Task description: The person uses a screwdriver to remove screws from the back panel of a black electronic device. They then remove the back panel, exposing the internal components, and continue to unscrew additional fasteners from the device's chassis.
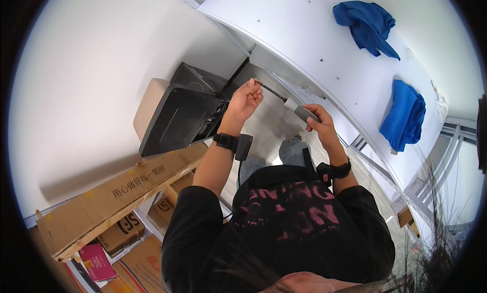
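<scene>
My right hand [320, 124] is wrapped round the grey handle of a slim stick-like tool [302, 112]. Beyond the handle comes a white collar, then a thin dark shaft running up and to the left. At the shaft's far end the fingertips of my left hand [246, 99] pinch together on the tip, which looks brownish; its exact shape is hidden by the fingers. The tool is held in the air, tilted, above the floor between the white table and my legs. What kind of tool it is, I cannot tell.
A white table [284, 31] runs diagonally across the right, with two blue cloths, one crumpled [366, 26] and one folded [403, 115]. At left stand black box-like things [182, 113] against the wall. Below them are a long cardboard box [127, 189] and smaller cartons on a shelf.
</scene>
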Demonstrator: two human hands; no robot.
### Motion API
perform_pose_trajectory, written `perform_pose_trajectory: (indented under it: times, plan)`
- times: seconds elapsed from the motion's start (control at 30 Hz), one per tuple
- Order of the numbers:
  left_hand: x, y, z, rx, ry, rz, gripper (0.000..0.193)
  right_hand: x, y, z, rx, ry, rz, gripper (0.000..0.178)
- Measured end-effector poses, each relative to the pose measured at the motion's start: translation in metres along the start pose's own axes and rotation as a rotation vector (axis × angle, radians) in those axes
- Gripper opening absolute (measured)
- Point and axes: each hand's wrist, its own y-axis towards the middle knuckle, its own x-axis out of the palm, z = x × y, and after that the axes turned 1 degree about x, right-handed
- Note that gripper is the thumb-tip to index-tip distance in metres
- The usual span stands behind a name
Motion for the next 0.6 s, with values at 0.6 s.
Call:
perform_pose_trajectory:
  times: [0.6]
  plan:
    - [-0.11,-0.058,0.002,0.095,0.012,0.218,0.014,0.088,-0.003,0.033,-0.231,-0.512,-0.056,0.033]
